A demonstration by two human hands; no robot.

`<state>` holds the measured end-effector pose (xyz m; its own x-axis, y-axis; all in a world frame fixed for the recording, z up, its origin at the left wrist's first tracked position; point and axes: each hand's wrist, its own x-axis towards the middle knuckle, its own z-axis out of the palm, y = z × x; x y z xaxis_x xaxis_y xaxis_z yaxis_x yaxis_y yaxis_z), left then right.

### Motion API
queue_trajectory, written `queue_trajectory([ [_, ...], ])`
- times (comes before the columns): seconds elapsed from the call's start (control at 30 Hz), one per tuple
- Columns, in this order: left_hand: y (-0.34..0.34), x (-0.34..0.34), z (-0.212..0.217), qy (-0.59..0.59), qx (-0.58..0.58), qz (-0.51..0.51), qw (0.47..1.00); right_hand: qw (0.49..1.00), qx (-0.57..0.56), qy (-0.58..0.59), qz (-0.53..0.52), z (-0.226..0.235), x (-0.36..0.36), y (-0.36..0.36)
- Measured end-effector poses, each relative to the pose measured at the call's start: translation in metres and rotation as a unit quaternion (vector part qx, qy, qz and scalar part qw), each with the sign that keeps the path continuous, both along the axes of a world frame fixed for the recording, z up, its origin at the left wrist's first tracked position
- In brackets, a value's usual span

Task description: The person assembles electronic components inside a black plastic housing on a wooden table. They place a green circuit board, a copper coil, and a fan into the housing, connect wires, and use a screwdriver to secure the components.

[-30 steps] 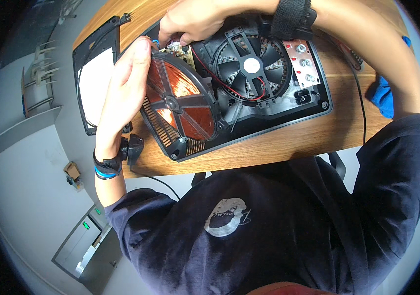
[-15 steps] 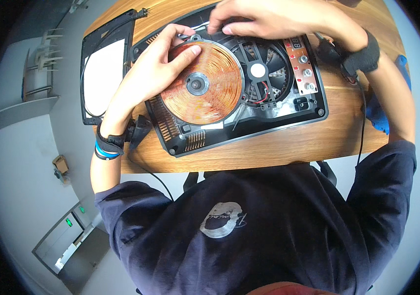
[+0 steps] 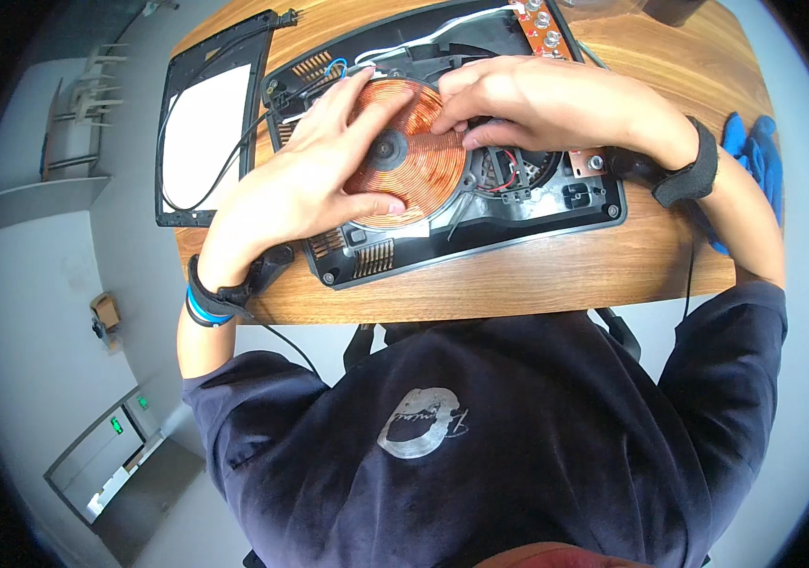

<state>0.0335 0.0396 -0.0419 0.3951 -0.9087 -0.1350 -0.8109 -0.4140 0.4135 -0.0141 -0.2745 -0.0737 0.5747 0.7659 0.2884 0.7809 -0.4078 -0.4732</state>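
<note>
An opened induction cooker [image 3: 518, 213] lies on the table, its round copper coil [image 3: 423, 185] exposed on the left side. Across the coil's left part rests my left hand [image 3: 314, 170], fingers and thumb spread over the windings. My right hand [image 3: 508, 104] is at the coil's right edge with its fingers curled and pinched together. What they pinch, if anything, is hidden. Beneath that hand, a black cooling fan [image 3: 546, 170] is partly covered. A red control board [image 3: 546, 36] runs along the cooker's right side, its middle hidden by my right hand and wrist.
Left of the cooker lies a black-framed panel [image 3: 259, 57] with a white sheet [image 3: 201, 142] and a black power cord. White wires [image 3: 442, 33] cross the cooker's far side. Blue gloves [image 3: 755, 156] lie at the table's right. Black straps circle both wrists.
My right hand has come down from the cooker's far side to the coil's right edge. My left hand has shifted, its thumb now low on the coil. White wires have come into view.
</note>
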Motion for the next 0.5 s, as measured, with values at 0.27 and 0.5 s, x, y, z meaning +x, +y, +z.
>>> queue_trajectory([
  [0.27, -0.028, -0.021, 0.014, -0.077, 0.090, -0.055, 0.991, 0.985, -0.143, 0.053, -0.087, 0.051, 0.003, -0.036],
  [0.5, -0.042, -0.019, 0.022, -0.061, 0.141, -0.051, 0.987, 0.958, -0.123, 0.009, -0.259, 0.038, -0.029, -0.120],
])
